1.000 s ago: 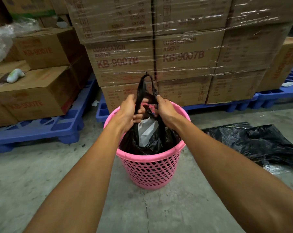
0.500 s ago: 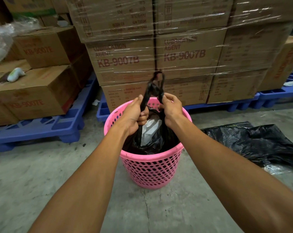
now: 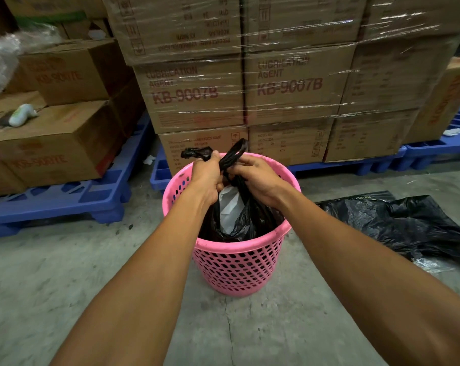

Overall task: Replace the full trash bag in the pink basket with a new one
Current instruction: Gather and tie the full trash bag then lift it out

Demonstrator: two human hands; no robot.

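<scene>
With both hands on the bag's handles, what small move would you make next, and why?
Probably pull the two handles apart to cinch the knot. The left hand and right hand each grip a twisted handle of the black trash bag, which sits in the pink basket, white trash showing through its open mouth.

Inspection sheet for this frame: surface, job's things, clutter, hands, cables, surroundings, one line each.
Surface: bare concrete floor, cracked in front of the basket.
Job's things: pink basket upright on the floor; full black trash bag inside it, white waste visible in its mouth; black bag lying crumpled on the floor to the right.
Clutter: white scrap by the pallets; white bottle-like item on a left carton.
Hands: left hand and right hand each closed on a bag handle above the rim.
Cables: nothing seen.
Surroundings: shrink-wrapped cartons marked KB-9007B stacked on blue pallets.
</scene>
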